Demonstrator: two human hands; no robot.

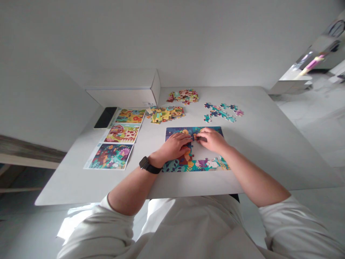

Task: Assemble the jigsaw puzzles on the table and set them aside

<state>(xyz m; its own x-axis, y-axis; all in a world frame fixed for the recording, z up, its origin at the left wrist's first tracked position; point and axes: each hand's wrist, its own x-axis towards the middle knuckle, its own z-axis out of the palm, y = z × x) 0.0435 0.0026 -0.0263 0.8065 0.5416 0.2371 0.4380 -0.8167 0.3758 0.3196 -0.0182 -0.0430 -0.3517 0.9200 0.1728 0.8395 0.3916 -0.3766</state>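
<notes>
A colourful jigsaw puzzle (pixel 199 164) lies on the table in front of me, its outer border joined around a pale gap in the middle. My left hand (pixel 176 145), with a black watch on the wrist, rests over the puzzle's left side, fingers stretched out across joined pieces. At the upper edge of the gap, my right hand (pixel 212 139) pinches a small dark puzzle piece (pixel 196 137), partly hidden by the fingers. Loose blue and teal pieces (pixel 222 113) are spread beyond the puzzle, on the right.
Two heaps of loose pieces, one yellow (pixel 164 114) and one red-green (pixel 184 96), sit farther back. Left of them lie three picture sheets (pixel 111 156) and a black phone (pixel 106 117). A white box (pixel 124 95) stands against the wall at the table's (pixel 269 144) back left.
</notes>
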